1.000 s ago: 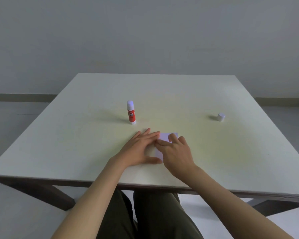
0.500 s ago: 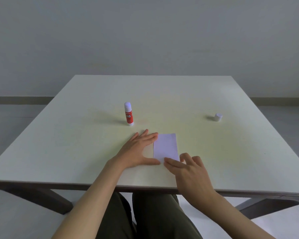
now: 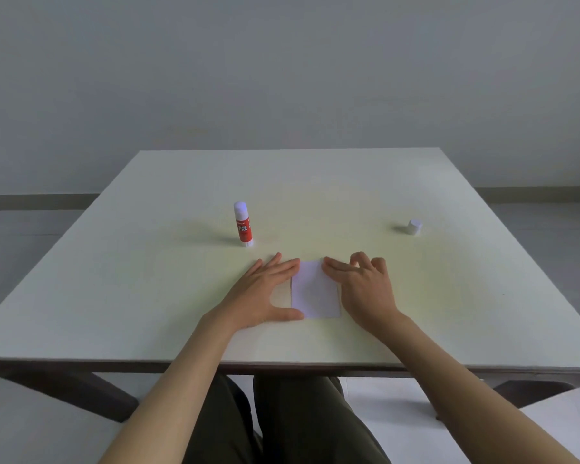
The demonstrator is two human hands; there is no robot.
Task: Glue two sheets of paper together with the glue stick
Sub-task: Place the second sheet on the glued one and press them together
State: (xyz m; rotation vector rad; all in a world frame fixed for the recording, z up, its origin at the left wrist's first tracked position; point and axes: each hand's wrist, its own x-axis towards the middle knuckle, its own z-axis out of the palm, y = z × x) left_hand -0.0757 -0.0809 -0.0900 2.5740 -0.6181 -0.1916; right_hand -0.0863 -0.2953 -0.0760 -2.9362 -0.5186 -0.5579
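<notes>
Head view: both hands flat on the paper (image 3: 313, 291).
Left hand (image 3: 260, 293) and right hand (image 3: 362, 286) lie unclenched, grasping nothing, pressing its sides; glue stick (image 3: 243, 224) stands upright beyond, uncapped.

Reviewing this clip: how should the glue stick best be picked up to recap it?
Grip the glue stick around its red barrel, probably coming from the side: it stands upright and uncapped, glue tip on top, so avoid a top grasp. The left hand is nearer; the cap lies far right.
</notes>
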